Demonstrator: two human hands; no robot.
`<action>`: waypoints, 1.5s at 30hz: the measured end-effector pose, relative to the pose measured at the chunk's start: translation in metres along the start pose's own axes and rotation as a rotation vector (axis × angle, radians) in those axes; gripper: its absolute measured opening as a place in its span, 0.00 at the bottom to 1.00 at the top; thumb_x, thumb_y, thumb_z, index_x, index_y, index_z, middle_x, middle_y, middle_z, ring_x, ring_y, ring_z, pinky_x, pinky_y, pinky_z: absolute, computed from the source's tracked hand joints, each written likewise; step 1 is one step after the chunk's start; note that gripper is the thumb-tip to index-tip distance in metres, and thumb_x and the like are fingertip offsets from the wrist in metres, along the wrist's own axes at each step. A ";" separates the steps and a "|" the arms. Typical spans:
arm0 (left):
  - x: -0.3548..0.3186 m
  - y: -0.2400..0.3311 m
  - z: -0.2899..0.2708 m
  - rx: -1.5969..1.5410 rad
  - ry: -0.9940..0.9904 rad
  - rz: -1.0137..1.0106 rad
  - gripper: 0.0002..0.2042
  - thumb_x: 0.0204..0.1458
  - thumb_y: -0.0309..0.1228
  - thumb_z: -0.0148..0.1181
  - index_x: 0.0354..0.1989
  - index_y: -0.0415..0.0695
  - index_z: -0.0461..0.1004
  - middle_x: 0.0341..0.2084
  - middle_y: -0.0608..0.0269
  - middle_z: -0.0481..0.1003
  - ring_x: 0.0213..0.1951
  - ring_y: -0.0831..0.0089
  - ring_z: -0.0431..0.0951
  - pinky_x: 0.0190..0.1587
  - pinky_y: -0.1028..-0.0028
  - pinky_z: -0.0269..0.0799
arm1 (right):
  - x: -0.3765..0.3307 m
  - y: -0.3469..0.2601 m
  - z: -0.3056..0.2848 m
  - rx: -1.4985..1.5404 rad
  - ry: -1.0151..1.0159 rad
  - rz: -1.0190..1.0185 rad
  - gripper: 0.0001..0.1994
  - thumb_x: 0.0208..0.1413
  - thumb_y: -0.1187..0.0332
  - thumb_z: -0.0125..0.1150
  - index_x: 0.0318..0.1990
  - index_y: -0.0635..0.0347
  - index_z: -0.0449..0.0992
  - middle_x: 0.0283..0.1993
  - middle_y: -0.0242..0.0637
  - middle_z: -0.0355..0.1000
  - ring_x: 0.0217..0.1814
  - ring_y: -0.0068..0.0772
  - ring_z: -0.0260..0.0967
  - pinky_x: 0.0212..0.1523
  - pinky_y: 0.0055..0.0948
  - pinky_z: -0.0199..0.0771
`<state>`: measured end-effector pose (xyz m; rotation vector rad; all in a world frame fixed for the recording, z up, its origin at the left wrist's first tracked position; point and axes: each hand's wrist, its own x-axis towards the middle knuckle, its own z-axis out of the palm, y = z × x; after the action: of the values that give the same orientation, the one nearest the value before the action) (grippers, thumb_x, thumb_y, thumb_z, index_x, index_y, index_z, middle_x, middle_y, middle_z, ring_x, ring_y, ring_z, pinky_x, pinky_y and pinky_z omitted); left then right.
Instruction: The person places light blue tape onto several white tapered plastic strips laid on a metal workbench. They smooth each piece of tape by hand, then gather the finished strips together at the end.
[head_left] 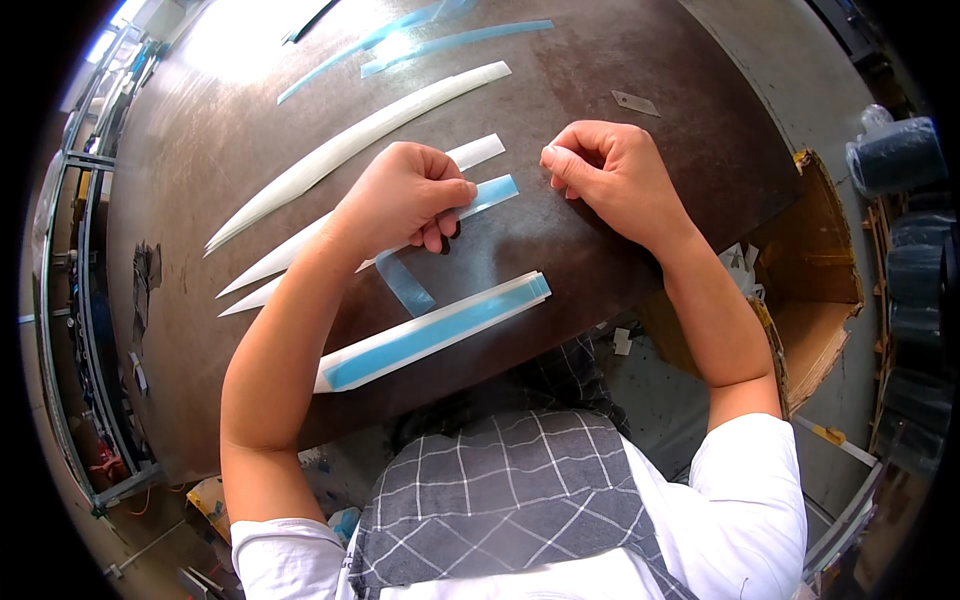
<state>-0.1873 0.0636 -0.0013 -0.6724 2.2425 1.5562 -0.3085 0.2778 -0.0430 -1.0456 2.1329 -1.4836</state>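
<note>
My left hand (pixel 405 195) is closed, thumb against forefinger, on a thin blue film strip (pixel 497 192). The strip's right end reaches past the thumb, over a white pointed strip. A bent length of blue film (pixel 408 285) shows below this hand; whether it is the same piece is hidden. Something dark sits at the lower fingertips. To the right, my right hand (pixel 615 175) is held in a pinch above the table; what lies between its fingers, if anything, is too small to see. Nearest me lies a stack of white strips (pixel 375 352) topped by blue film (pixel 440 330).
Long white pointed strips (pixel 350 137) lie beyond my left hand on the brown table (pixel 560 80). Blue film strips (pixel 455 43) are at the far side. A small metal blade-like plate (pixel 635 103) rests at far right. An open cardboard box (pixel 815 300) stands off the right edge.
</note>
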 end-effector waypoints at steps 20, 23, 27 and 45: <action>-0.002 0.000 0.001 -0.020 0.004 0.007 0.09 0.60 0.30 0.64 0.28 0.39 0.78 0.16 0.66 0.75 0.13 0.82 0.72 0.17 0.82 0.68 | -0.009 -0.014 0.009 -0.484 -0.047 -0.367 0.09 0.52 0.70 0.65 0.39 0.51 0.88 0.36 0.33 0.76 0.39 0.37 0.77 0.40 0.36 0.79; -0.001 -0.003 -0.001 -0.023 -0.006 0.019 0.10 0.60 0.32 0.65 0.29 0.39 0.79 0.16 0.65 0.75 0.14 0.82 0.72 0.18 0.81 0.68 | -0.009 -0.014 0.012 -0.535 -0.048 -0.388 0.09 0.52 0.70 0.65 0.40 0.50 0.88 0.37 0.33 0.75 0.40 0.37 0.77 0.41 0.37 0.79; -0.012 -0.001 -0.004 0.014 0.061 0.026 0.11 0.59 0.35 0.66 0.30 0.39 0.80 0.16 0.66 0.75 0.14 0.82 0.72 0.18 0.83 0.67 | -0.008 -0.016 0.014 -0.576 -0.049 -0.418 0.09 0.53 0.71 0.64 0.39 0.50 0.88 0.37 0.33 0.75 0.41 0.37 0.76 0.41 0.38 0.79; -0.095 -0.092 -0.068 -0.006 0.339 -0.078 0.13 0.55 0.33 0.66 0.23 0.36 0.76 0.16 0.66 0.72 0.18 0.81 0.71 0.20 0.78 0.68 | -0.010 -0.021 0.020 -0.554 -0.020 -0.412 0.10 0.51 0.74 0.64 0.39 0.52 0.88 0.34 0.33 0.74 0.38 0.37 0.75 0.38 0.35 0.77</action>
<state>-0.0575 -0.0084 -0.0008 -1.0828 2.4124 1.5041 -0.2816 0.2683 -0.0334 -1.7680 2.4862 -1.0241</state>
